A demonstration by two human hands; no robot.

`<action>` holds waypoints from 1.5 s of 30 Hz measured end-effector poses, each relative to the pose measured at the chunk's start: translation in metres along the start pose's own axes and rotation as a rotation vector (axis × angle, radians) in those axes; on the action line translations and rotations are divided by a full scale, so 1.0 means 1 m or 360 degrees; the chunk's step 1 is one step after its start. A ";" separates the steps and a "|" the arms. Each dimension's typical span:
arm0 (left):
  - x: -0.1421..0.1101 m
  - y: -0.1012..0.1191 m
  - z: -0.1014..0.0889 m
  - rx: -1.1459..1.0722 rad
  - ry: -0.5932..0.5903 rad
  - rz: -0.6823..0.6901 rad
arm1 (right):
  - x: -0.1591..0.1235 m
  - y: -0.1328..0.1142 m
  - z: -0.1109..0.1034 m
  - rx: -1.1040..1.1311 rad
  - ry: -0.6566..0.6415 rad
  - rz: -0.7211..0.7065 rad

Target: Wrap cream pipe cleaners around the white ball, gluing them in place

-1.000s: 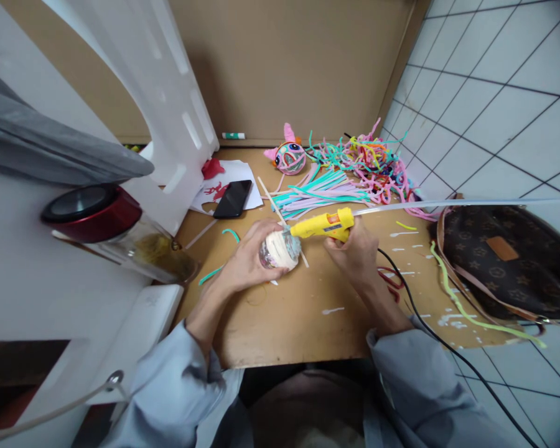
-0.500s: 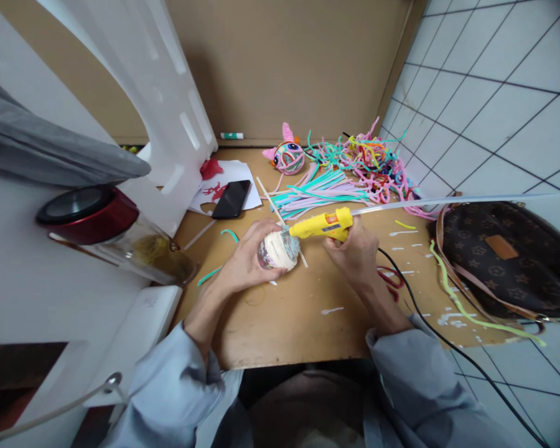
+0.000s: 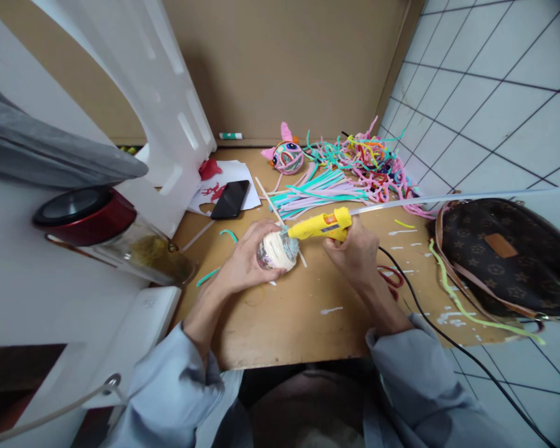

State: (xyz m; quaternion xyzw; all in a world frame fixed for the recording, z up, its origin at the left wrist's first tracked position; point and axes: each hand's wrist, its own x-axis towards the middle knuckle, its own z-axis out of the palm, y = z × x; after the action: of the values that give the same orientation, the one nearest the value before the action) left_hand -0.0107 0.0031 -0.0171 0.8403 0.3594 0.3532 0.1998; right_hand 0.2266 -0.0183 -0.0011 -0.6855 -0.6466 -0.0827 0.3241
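My left hand (image 3: pixel 247 258) is closed round a small ball (image 3: pixel 280 252) wrapped in cream and pale blue strips. A yellow hot glue gun (image 3: pixel 322 224) is in my right hand (image 3: pixel 354 249), its nozzle at the ball's upper right side. Whether the tip touches the ball I cannot tell. A long clear glue stick (image 3: pixel 410 201) runs out of the gun's back to the right. The palm side of my left hand and the gun's trigger are hidden. A cream strip (image 3: pixel 269 200) lies behind the ball.
Pipe cleaners (image 3: pixel 317 194) in teal and lilac lie beyond, beside a tangled colourful heap (image 3: pixel 373 155) and a decorated ball (image 3: pixel 288 157). A phone (image 3: pixel 231 200) rests on paper. Red-handled scissors (image 3: pixel 391 280), the black cord (image 3: pixel 429 320) and a brown bag (image 3: pixel 508 255) are right; a glass bottle (image 3: pixel 144 242) stands left.
Both hands, the ball and the glue gun hold almost the same places. The whole view has shifted very slightly.
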 end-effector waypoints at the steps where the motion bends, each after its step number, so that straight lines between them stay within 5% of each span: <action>1: 0.000 0.000 0.000 -0.0002 0.0003 0.0011 | 0.000 0.000 0.000 -0.0004 -0.0001 0.0004; 12: 0.000 0.001 -0.001 -0.0012 -0.0001 0.0027 | -0.001 0.000 0.004 -0.0030 0.0078 0.0027; 20: 0.000 0.001 0.000 0.0012 0.0022 0.0075 | -0.003 0.007 0.013 -0.0037 0.0309 -0.0176; 45: 0.000 0.000 -0.001 -0.0002 -0.0011 0.0071 | -0.002 0.007 0.007 -0.0019 0.0237 -0.0184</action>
State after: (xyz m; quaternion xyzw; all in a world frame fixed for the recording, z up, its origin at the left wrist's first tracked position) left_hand -0.0109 0.0030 -0.0164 0.8493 0.3396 0.3550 0.1935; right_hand 0.2311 -0.0154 -0.0103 -0.6410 -0.6587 -0.1559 0.3619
